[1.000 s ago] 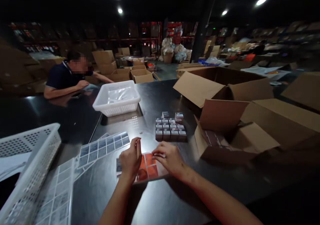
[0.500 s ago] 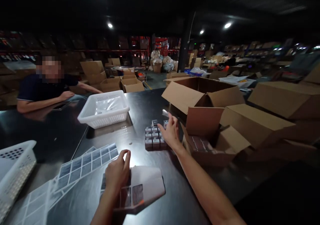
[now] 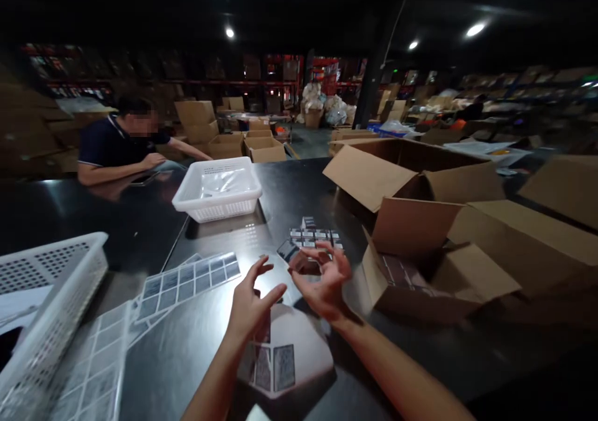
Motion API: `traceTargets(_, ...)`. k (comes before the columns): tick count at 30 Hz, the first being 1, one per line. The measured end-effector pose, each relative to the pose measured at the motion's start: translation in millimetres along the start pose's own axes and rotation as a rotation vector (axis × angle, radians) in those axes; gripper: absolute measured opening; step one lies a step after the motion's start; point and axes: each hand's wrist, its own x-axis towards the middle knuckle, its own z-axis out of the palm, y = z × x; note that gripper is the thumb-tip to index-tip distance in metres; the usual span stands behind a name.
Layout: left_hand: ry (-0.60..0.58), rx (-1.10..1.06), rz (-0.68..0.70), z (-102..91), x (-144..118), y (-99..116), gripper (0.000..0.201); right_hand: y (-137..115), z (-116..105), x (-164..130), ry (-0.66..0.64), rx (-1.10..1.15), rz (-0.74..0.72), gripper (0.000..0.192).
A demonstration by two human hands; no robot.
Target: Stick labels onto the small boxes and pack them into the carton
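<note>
The right hand (image 3: 322, 281) was closed around a small dark box (image 3: 301, 260), fingers curled over its top and thumb beneath, lifted just above the black table (image 3: 299, 184). The left hand (image 3: 252, 299) hovered just beside it with fingers spread and loose, holding nothing. Directly under that open hand lay a label sheet (image 3: 284, 352), mostly peeled, with a few dark labels left near its lower edge; whether the palm touched it was hard to tell in the dim light. Just beyond the held box sat a block of small boxes (image 3: 315, 235) in rows. To the right of the grip stood an open cardboard carton (image 3: 420, 265) with more boxes inside. Left of the hands lay printed label sheets (image 3: 187, 281) and, farther off, a white basket (image 3: 217, 187). Across the table a person (image 3: 119, 147) leaned on folded arms.
</note>
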Motion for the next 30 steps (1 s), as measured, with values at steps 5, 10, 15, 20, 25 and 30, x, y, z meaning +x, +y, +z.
traceTargets(5,0.115,-0.049,0.016,5.8,-4,3,0.061,-18,-7,-29,-0.028,0.166,-0.235,0.077)
traceTargets(10,0.084,0.122,0.153,0.7,-6,1,0.051,-21,-44,-3,-0.161,0.326,0.054,0.041)
traceTargets(15,0.003,0.259,0.305,3.3,-8,-4,0.046,-30,-63,14,-0.307,0.549,0.493,0.012)
traceTargets(20,-0.033,0.312,0.401,8.1,-10,-2,0.042,-33,-65,14,-0.519,0.59,0.823,0.042)
traceTargets(25,-0.055,0.351,0.452,7.9,-11,2,0.041,-34,-62,12,-0.506,0.527,0.903,0.046)
traceTargets(30,-0.077,0.367,0.442,7.6,-13,4,0.04,-34,-59,11,-0.478,0.512,0.91,0.048)
